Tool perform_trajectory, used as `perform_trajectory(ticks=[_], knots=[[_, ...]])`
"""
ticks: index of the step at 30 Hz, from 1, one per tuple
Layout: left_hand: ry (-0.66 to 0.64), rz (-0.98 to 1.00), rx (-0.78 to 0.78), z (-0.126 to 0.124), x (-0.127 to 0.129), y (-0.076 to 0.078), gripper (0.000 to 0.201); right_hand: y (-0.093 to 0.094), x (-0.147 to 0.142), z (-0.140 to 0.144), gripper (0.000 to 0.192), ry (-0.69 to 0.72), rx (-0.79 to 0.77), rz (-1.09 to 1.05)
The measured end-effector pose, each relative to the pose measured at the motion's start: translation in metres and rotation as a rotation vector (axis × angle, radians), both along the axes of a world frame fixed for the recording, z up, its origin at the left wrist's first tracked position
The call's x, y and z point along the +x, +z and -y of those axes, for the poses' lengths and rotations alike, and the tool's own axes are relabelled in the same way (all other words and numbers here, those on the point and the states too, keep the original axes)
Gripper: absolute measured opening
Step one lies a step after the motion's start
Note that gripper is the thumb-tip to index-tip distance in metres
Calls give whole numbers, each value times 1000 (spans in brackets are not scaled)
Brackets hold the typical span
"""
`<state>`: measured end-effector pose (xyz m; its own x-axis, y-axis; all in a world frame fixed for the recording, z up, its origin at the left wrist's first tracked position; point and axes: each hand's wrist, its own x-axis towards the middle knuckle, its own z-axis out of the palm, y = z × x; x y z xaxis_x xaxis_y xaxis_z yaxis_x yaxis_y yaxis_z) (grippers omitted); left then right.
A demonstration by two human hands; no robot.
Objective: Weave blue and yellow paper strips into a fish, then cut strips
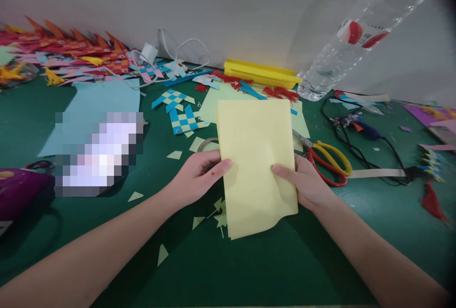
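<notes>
Between my hands is a folded sheet of pale yellow paper (258,156), held up over the green table, its lower right corner curling. My left hand (203,172) pinches its left edge, thumb on the front and fingers behind. On the right edge, my right hand (306,179) grips it the same way. Close to the right hand lie scissors (329,160) with one yellow and one red handle; the paper hides part of their blades. Small pale green paper scraps (221,213) lie below and left of the paper. Blue-and-green woven paper fish (183,119) rest beyond the left hand.
A blurred-out bright device (103,153) lies on a blue sheet (107,94) at left, near a purple object (21,194). A clear plastic bottle (356,42) leans at the back right. A corded tool (366,129) lies right. Orange woven paper pieces (78,44) line the wall.
</notes>
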<state>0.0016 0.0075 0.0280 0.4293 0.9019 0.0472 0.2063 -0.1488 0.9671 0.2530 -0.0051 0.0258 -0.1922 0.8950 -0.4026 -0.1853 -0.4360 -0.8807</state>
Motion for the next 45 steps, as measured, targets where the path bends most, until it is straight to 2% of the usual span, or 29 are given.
perform_trajectory(ticks=[15, 45], knots=[[-4, -62, 73, 0, -1, 0, 28, 0, 1, -1, 46, 12, -29, -11], [11, -87, 52, 0, -2, -4, 28, 5, -1, -1, 47, 12, -62, -4]])
